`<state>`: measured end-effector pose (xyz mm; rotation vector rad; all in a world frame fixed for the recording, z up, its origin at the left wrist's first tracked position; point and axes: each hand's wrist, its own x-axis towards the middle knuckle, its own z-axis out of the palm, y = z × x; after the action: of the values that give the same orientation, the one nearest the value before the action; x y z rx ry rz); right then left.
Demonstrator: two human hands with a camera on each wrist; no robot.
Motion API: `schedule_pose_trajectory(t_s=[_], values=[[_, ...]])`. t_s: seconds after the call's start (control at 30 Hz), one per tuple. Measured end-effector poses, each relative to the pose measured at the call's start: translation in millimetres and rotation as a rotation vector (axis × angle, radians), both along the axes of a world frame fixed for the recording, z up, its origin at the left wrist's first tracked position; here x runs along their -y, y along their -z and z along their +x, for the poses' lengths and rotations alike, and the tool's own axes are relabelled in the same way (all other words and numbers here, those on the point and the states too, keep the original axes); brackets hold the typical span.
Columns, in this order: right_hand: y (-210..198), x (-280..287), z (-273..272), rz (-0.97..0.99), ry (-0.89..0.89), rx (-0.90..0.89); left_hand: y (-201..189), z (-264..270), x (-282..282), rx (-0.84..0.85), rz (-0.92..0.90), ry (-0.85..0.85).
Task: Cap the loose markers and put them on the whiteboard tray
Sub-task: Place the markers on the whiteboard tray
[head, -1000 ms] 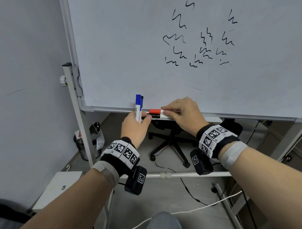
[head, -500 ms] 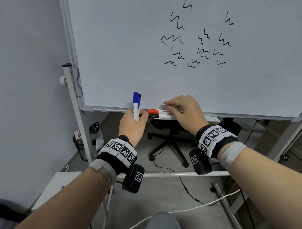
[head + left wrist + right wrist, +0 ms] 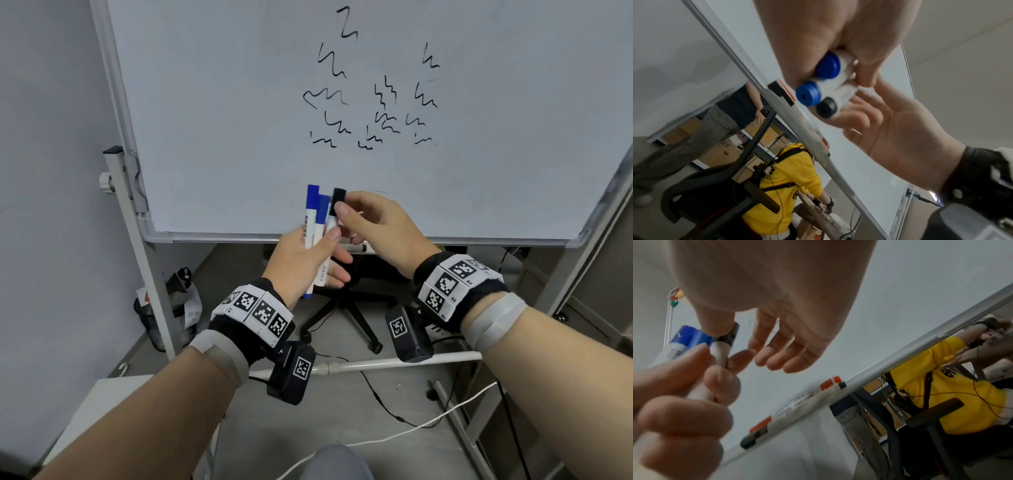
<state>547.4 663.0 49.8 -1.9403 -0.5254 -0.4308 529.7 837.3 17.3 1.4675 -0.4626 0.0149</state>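
Just in front of the lower edge of the white dry-erase whiteboard (image 3: 239, 102), two hands meet over a bundle of three markers. The left hand (image 3: 301, 263) has its fingers and thumb curled around two white-barrelled markers with blue caps (image 3: 317, 219) and a third white-barrelled marker with a black cap (image 3: 337, 205), all held upright, caps up. The right hand (image 3: 380, 233) pinches that black cap between thumb and forefinger, its other fingers loosely spread.

The step in hand looks like capping: the black cap appears to be getting pressed down onto its barrel. Whether it is fully seated cannot be told; the thumb covers the joint and the wrist views are blurred. The next move likely calls for a firm push along the barrel, then carrying the bundle down to the narrow grey metal tray (image 3: 869, 374) under the board.

Already lying on the tray are white markers with orange-red and black ends (image 3: 828, 386); how many is hard to say, as they overlap and are partly hidden by the hands in the head view. From below, the left wrist camera shows the three barrel ends, two blue and one black. Other people and an office chair (image 3: 346, 308) show behind the board, cut off.
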Motion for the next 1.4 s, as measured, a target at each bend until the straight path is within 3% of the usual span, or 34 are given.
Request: schedule_pose_trajectory(t_s=[0.1, 0.27, 0.4, 0.53, 0.67, 0.87, 1.1, 1.4], values=[[-2.9, 16.9, -5.7, 0.074, -0.032, -0.033, -0.4, -3.0, 13.6, -0.046, 0.038, 0.090], [-7.3, 49.6, -7.6, 0.288, 0.086, -0.036, 3.8, 5.5, 32.7, -0.052, 0.117, 0.081], [-5.5, 63.0, -12.6, 0.166, 0.027, -0.049, 7.7, 11.8, 50.8, -0.044, 0.091, 0.048], [-0.2, 73.7, -1.0, 0.254, 0.052, -0.002, 14.4, 18.2, 61.2, -0.053, 0.097, 0.001], [1.4, 90.7, 19.9, -0.051, 0.361, 0.119, 20.8, 27.6, 51.4, -0.032, 0.106, -0.104], [20.7, 93.3, 28.3, -0.418, 0.498, 0.098, 24.7, 33.4, 41.3, -0.023, 0.134, -0.121], [35.1, 93.9, 35.6, -0.498, 0.496, 0.004, 29.9, 36.2, 40.8, -0.005, 0.135, -0.113], [38.4, 90.8, 37.0, -0.419, 0.469, 0.018, 31.7, 38.2, 42.4, -0.002, 0.137, -0.081]])
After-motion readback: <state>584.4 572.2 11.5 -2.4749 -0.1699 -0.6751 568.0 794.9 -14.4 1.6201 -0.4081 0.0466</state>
